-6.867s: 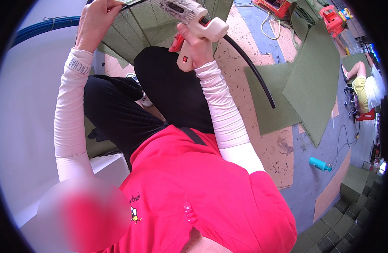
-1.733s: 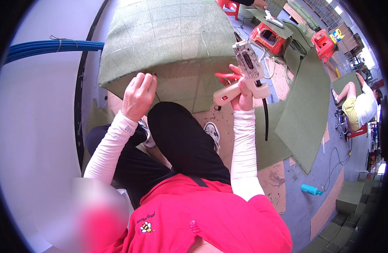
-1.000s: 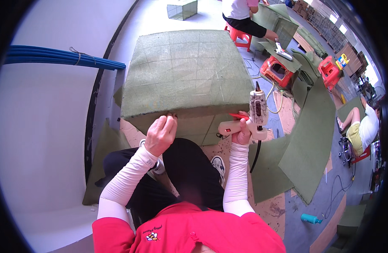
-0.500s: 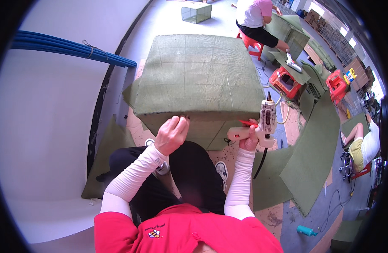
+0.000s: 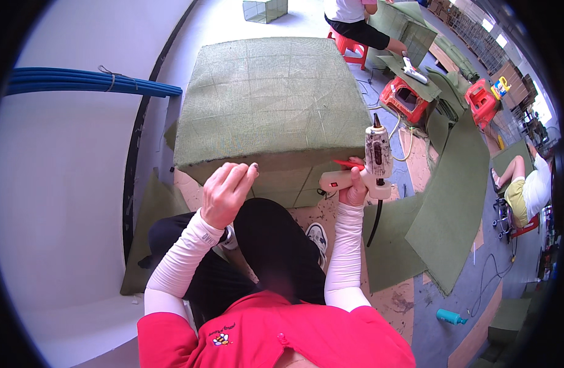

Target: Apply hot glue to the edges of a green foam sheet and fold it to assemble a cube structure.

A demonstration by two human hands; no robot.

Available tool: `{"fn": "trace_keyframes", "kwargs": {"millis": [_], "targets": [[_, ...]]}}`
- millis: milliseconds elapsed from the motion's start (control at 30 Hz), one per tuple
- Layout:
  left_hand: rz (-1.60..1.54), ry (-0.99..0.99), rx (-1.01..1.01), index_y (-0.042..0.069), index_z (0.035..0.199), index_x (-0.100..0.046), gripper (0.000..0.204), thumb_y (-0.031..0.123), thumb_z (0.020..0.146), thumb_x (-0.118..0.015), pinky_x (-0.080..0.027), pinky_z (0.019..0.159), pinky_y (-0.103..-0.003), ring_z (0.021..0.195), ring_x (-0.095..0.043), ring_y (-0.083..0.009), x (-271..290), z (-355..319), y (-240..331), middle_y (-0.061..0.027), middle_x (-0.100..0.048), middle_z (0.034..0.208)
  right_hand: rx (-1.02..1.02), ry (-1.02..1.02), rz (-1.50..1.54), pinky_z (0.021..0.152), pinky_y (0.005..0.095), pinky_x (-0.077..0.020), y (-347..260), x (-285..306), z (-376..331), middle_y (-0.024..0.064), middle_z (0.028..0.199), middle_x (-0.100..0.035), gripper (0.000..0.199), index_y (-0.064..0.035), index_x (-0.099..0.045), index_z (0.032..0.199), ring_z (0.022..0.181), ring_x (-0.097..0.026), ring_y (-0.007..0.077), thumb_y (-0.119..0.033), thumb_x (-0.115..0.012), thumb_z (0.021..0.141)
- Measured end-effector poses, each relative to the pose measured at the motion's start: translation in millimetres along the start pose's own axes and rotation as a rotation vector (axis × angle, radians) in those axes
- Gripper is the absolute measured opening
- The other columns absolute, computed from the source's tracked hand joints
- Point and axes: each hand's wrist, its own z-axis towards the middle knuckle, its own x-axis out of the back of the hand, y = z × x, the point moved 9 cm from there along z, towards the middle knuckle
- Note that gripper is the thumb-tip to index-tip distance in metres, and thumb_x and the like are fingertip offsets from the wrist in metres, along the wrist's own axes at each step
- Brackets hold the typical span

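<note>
In front of my knees stands a large box covered in green mesh fabric [image 5: 269,98], its near top edge running across the view. My left hand [image 5: 225,195] is raised just in front of that edge, thumb and fingers pinched together. A small dark spot shows at the fingertips; I cannot make out what it is. A white hot glue gun [image 5: 377,161], smudged with dark marks, is gripped in my right hand [image 5: 353,191] by the box's right corner. Its nozzle points away from me, and a black cord hangs from its rear.
Green sheets [image 5: 447,221] lie on the floor at right. Behind them are red stools [image 5: 406,99], one bearing another glue gun [image 5: 414,71]. Blue tubes [image 5: 92,82] jut in from the left. Two people sit working nearby. A teal bottle [image 5: 450,316] lies at lower right.
My left hand has drawn back a little from the box's near edge, toward the left. My right hand still grips the glue gun. The whole view has shifted slightly.
</note>
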Motion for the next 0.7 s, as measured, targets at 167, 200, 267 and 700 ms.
{"fn": "trace_keyframes", "kwargs": {"millis": [167, 200, 267, 700], "targets": [[-0.121, 0.063, 0.05, -0.001, 0.098, -0.061, 0.038, 0.001, 0.062, -0.074, -0.049, 0.065, -0.033, 0.077, -0.057, -0.0246, 2.9, 41.8, -3.0, -0.0094, -0.06, 0.088, 0.003, -0.003, -0.022, 0.091, 0.039, -0.0457, 1.1, 2.2, 1.4, 0.0093, 0.105, -0.057, 0.039, -0.0037, -0.053, 0.109, 0.096, -0.056, 0.0205, -0.016, -0.072, 0.077], [-0.162, 0.048, 0.068, -0.001, 0.101, -0.06, 0.041, 0.002, 0.062, -0.074, -0.049, 0.067, -0.034, 0.079, -0.057, -0.0253, -1.2, 47.7, -4.2, -0.0093, -0.06, 0.087, 0.013, 0.001, -0.032, 0.09, 0.0385, -0.0458, 0.5, 2.5, 1.8, 0.0093, 0.104, -0.057, 0.039, -0.0039, -0.053, 0.109, 0.095, -0.056, 0.0203, -0.016, -0.072, 0.077], [-0.211, 0.006, 0.083, 0.0, 0.106, -0.058, 0.044, 0.004, 0.065, -0.073, -0.048, 0.07, -0.035, 0.082, -0.057, -0.026, -12.0, 51.1, -7.0, -0.01, -0.06, 0.088, 0.013, -0.017, -0.024, 0.09, 0.038, -0.0458, -0.8, -3.5, 2.0, 0.0093, 0.104, -0.057, 0.039, -0.0039, -0.053, 0.109, 0.095, -0.056, 0.0202, -0.016, -0.072, 0.077], [-0.148, -0.101, 0.005, -0.002, 0.112, -0.053, 0.043, -0.002, 0.07, -0.066, -0.047, 0.064, -0.035, 0.073, -0.055, -0.0246, -46.6, 44.4, -6.7, -0.0102, -0.055, 0.079, -0.002, -0.041, -0.031, 0.089, 0.0358, -0.0445, -3.4, -8.6, -1.8, 0.0096, 0.104, -0.057, 0.038, -0.003, -0.052, 0.11, 0.095, -0.055, 0.0195, -0.013, -0.07, 0.078]]}}
